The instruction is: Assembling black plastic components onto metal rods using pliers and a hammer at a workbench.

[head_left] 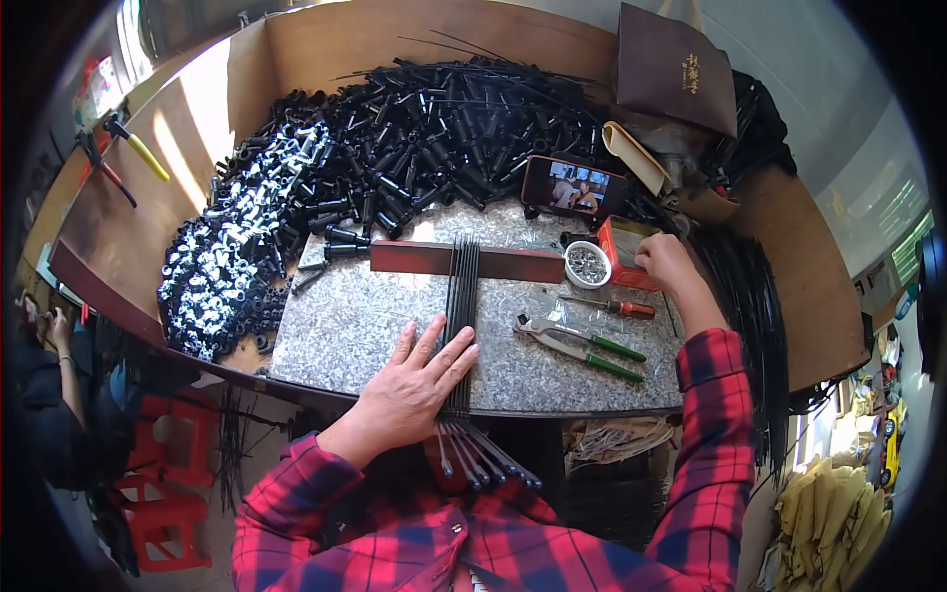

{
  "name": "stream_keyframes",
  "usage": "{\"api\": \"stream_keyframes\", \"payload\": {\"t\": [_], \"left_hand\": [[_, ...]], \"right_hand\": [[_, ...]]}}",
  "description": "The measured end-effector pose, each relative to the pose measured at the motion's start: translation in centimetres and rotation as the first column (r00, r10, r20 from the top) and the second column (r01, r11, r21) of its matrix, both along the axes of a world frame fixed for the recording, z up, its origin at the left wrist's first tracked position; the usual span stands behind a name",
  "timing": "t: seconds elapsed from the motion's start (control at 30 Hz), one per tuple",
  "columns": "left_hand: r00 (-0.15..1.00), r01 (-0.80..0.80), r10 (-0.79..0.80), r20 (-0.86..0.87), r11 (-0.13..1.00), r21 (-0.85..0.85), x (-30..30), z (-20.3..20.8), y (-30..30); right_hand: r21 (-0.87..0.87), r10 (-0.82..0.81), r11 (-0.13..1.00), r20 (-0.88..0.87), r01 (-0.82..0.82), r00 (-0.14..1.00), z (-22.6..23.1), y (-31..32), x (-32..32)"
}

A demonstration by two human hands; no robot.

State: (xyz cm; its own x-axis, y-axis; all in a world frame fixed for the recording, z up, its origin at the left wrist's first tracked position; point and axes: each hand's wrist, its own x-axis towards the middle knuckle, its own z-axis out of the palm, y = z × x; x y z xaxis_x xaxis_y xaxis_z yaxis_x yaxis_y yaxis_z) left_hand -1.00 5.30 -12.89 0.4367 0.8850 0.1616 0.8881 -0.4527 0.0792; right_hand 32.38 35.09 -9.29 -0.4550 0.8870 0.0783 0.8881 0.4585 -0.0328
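My left hand (414,390) lies flat with fingers spread over a bundle of thin black rods (462,296). The rods run across a dark reddish bar (414,259), and their lighter-tipped ends stick out past the front edge of the stone slab (340,335). At the right, my right hand (668,264) has its fingers drawn together at the open top of a small red box (631,279); what they pinch is hidden. Beside the box stands a white cup (575,281) of small metal pieces. Green-handled pincers (587,347) and a red-handled screwdriver (617,308) lie nearer me.
Black tubular parts (414,128) are heaped at the back, with shiny small black pieces (232,252) at left. A phone (572,187) leans behind the cup. Long black strips (745,316) hang over the right side. Raised wooden walls (434,35) edge the bench.
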Motion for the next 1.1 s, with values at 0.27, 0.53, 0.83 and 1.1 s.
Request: {"api": "stream_keyframes", "payload": {"t": [0.27, 0.53, 0.83, 1.1], "left_hand": [[1.000, 0.008, -0.008, -0.003, 1.000, -0.017, -0.1, -0.1, -0.1], [0.999, 0.029, -0.029, -0.027, 1.000, 0.011, 0.3, 0.2, 0.2], [0.998, 0.003, -0.001, -0.060, 0.999, 0.038, 0.4, 0.3, -0.2], [0.999, 0.007, -0.005, -0.047, 0.999, 0.046, 0.5, 0.2, 0.0]], "right_hand": [[0.125, 0.024, 0.992, 0.023, -0.027, 0.999, 1.1, -1.1, 0.0], [0.374, 0.269, 0.910, -0.205, -0.179, 0.941, 2.3, -2.8, -2.5], [0.354, 0.670, 0.692, 0.008, -0.629, 0.742, 0.0, -7.6, -14.5], [0.327, 0.661, 0.698, 0.049, -0.637, 0.749, -1.2, -7.2, -15.4]]}}
